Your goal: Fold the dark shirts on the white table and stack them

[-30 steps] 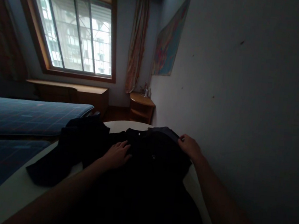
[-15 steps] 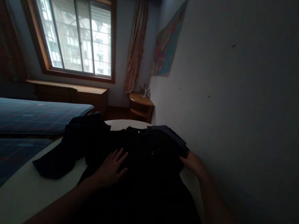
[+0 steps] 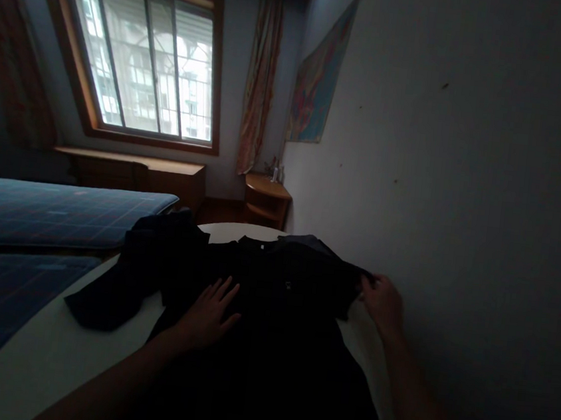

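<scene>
A black short-sleeved shirt lies spread over a pale round table, its collar at the far side and a small emblem on the chest. Flat on the shirt's left chest area rests my left hand, fingers apart. My right hand pinches the edge of the right sleeve and holds it out toward the wall. Another dark garment lies crumpled at the table's left, partly against the shirt. Behind the right shoulder sits a dark grey folded cloth, mostly covered.
A bare wall rises close on the right, with a map on it. Blue plaid mattresses stand to the left. Beyond the table are a corner shelf, a wooden desk and a window.
My right hand has moved right and slightly up, drawing the sleeve outward. The sleeve is now stretched wider. My left hand stays in place on the shirt.
</scene>
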The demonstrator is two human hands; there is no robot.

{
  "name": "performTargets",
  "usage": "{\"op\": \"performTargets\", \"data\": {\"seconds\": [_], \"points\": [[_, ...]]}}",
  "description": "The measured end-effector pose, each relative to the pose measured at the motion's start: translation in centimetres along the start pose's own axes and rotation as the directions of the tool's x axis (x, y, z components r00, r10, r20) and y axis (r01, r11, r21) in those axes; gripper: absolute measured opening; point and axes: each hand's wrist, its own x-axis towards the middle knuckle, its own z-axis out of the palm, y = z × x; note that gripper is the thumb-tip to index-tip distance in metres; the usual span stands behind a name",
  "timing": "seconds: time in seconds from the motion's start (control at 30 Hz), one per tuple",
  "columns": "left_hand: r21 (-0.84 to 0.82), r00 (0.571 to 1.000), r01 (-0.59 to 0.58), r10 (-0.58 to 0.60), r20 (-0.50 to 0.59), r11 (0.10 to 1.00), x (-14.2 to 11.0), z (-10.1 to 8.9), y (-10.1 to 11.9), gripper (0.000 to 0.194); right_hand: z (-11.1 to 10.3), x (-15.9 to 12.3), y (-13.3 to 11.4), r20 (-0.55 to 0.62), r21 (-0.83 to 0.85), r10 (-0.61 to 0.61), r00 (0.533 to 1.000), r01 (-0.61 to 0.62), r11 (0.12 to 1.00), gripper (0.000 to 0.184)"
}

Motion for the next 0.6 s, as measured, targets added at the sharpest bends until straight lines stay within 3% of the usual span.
{"op": "performTargets", "data": {"seconds": [0.13,0.23,0.33,0.43,0.53,0.6], "points": [[-0.016,1.0,-0.007,0.007,-0.006,1.0,-0.1,0.0,-0.1,0.069,-0.2,-0.5,-1.6,-0.112,0.195,-0.008,0.994,0.03,0.98,0.043],[-0.028,1.0,-0.008,0.008,-0.015,1.0,-0.1,0.2,-0.2,0.069,0.7,-1.2,-2.3,-0.049,0.258,-0.091,0.995,0.101,0.961,0.052],[-0.035,1.0,-0.002,0.002,-0.022,0.999,0.0,0.1,-0.3,0.068,1.4,-1.6,-2.4,0.02,0.223,-0.137,0.99,0.13,0.966,0.068],[-0.024,0.997,0.034,-0.035,-0.066,0.999,0.1,-1.2,-0.6,0.062,1.3,-2.0,-3.0,-0.024,0.138,-0.209,0.978,0.21,0.968,0.063],[0.054,0.985,0.156,-0.152,-0.086,0.986,-0.1,-3.8,-1.6,0.043,0.7,-3.6,-5.1,0.022,0.131,-0.403,0.915,0.397,0.908,0.043],[0.132,0.96,0.28,-0.275,-0.054,0.951,-0.5,-5.7,-2.7,0.033,0.3,-5.5,-7.2,0.121,0.173,-0.588,0.8,0.566,0.806,0.028]]}}
